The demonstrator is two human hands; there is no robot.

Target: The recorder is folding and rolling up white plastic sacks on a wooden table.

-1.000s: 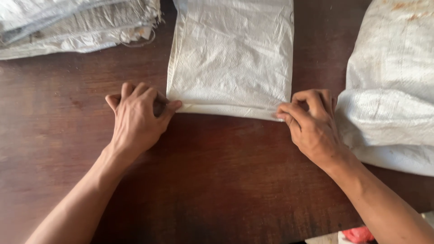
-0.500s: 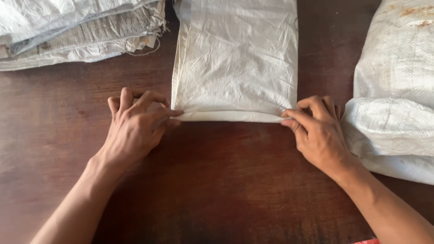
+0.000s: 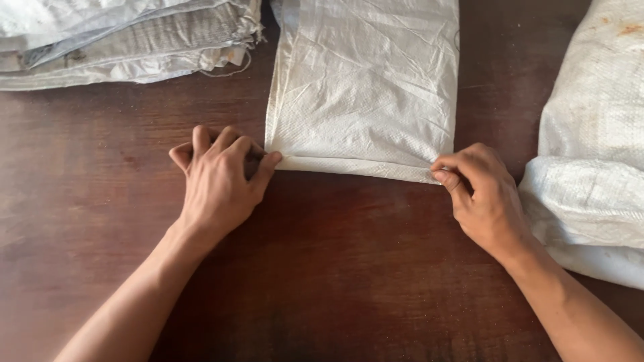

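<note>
Here, largest first.

Table: a dark reddish-brown wooden table (image 3: 335, 281) fills the frame and carries everything; its lower half shows bare wood with faint scuffs.

Middle sack: a white woven plastic sack, folded into a long flat rectangle (image 3: 365, 87), lies in the upper centre of the frame, running off the top edge. Its near end is a folded hem lying across the middle of the picture, slightly lower at its right end.

Right heap: a crumpled off-white woven sack with small orange stains (image 3: 597, 167) sits along the right edge of the frame, just beside the right wrist.

Left stack: a pile of flat, greyish-white woven sacks (image 3: 121, 40) lies in the upper left corner, apart from the middle sack, with a loose thread trailing from its near right corner.

Left hand: the left hand (image 3: 218, 181) is left of centre, knuckles up and fingers curled, thumb tip pressed on the lower left corner of the middle sack's hem. Whether the fingers underneath grip anything, I cannot tell.

Right hand: the right hand (image 3: 479, 194) is right of centre, pinching the lower right corner of the same hem between thumb and forefinger, the other fingers curled.
</note>
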